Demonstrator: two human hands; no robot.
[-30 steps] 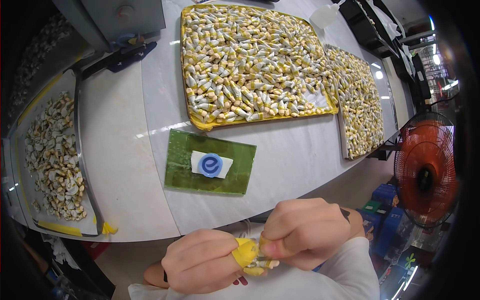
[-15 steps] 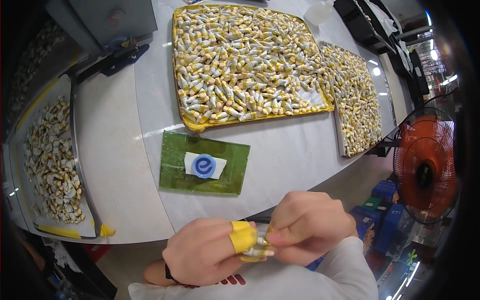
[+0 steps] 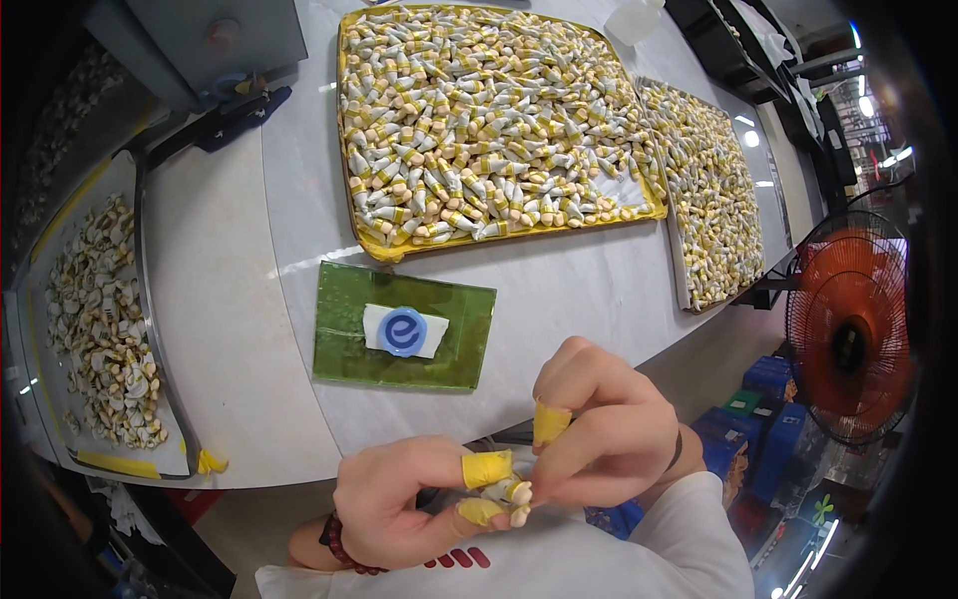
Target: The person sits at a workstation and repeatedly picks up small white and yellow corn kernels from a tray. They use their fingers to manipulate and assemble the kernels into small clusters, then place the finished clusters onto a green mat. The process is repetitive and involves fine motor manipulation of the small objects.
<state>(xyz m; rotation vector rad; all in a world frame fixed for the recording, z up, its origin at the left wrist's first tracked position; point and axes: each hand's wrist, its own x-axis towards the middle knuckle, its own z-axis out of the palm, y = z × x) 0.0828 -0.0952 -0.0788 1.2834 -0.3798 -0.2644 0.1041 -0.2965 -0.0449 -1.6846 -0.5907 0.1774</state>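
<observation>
My left hand (image 3: pixel 404 504), with yellow tape around its thumb and index finger, pinches small wrapped pieces (image 3: pixel 514 491) at the lower middle. They look white with a yellow band and a pale rounded tip; at least two tips stick out. From the right, my right hand (image 3: pixel 609 429) meets them with its lower fingertips at one tip. Its taped index finger is bent and raised away from them. On the table beyond lies a green plate (image 3: pixel 344 349) bearing a white patch and a round blue piece (image 3: pixel 402 331).
A yellow-edged tray (image 3: pixel 374 247) full of similar pieces spans the back, beside a second full tray (image 3: pixel 686 290). Another tray (image 3: pixel 170 399) of looser pieces is at left. An orange fan (image 3: pixel 848 334) stands right, near blue crates (image 3: pixel 783 449). A grey box (image 3: pixel 200 45) sits back left.
My right hand has raised its index finger off the pieces and its knuckles have shifted up. The left hand has turned slightly, showing its taped thumb and the pale tips.
</observation>
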